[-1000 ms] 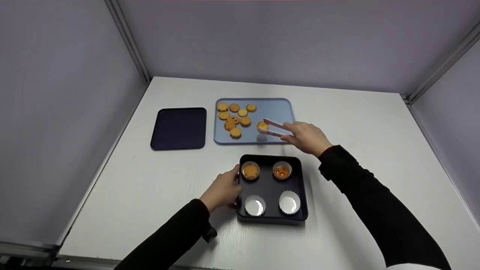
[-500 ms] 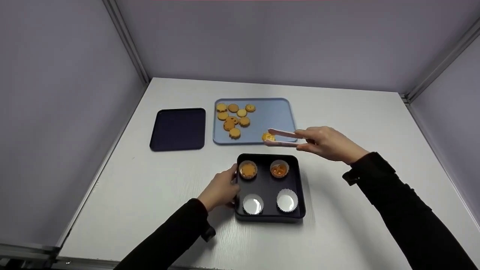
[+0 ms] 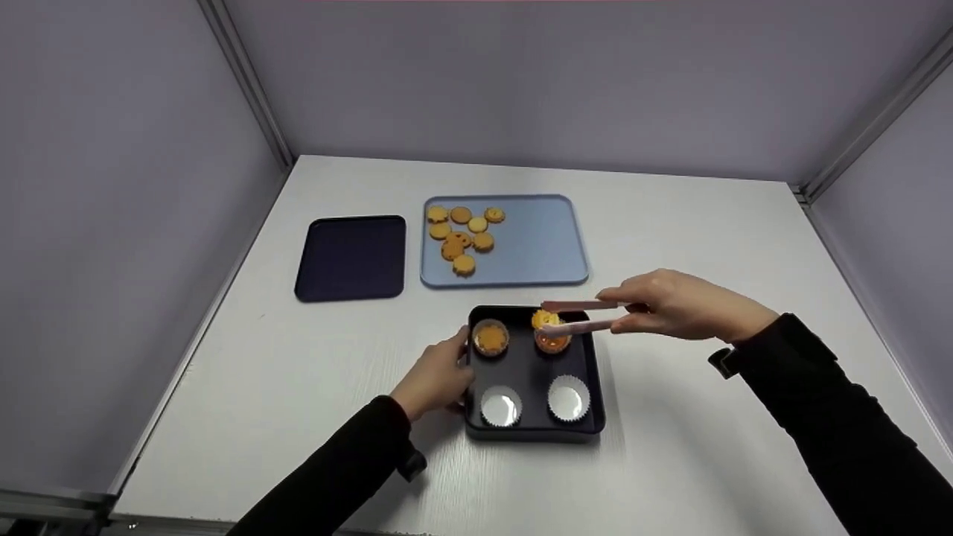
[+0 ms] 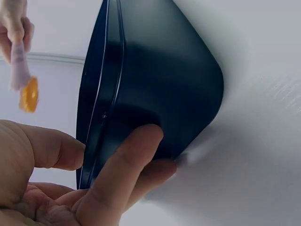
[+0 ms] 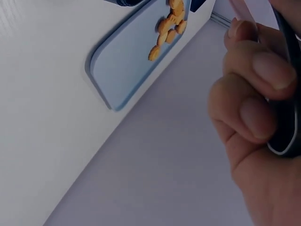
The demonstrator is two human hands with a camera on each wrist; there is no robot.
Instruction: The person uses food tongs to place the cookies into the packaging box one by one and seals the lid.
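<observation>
My left hand (image 3: 435,378) grips the left wall of a deep dark baking pan (image 3: 525,380), thumb at the rim and fingers against the outside. My right hand (image 3: 681,307) holds pink tongs (image 3: 584,326), whose tips pinch a yellow cookie (image 3: 546,318) over the pan's back right. Under it is a paper cup with an orange filling (image 3: 552,344), partly covered by the tongs. At the back left of the pan a cup holds a golden cookie (image 3: 491,338). Two white paper cups (image 3: 500,406) stand along the front. In the left wrist view the cookie (image 4: 29,95) hangs above the rim.
Behind the pan lies a light blue tray (image 3: 536,238) with several cookies (image 3: 454,248) gathered on its left side. A flat dark square tray (image 3: 351,259) lies to its left. Grey walls enclose the white table (image 3: 313,417) at the back and sides.
My right hand has carried the yellow cookie in the tongs from the blue tray toward me, over the pan's back right. My left hand keeps its grip on the pan.
</observation>
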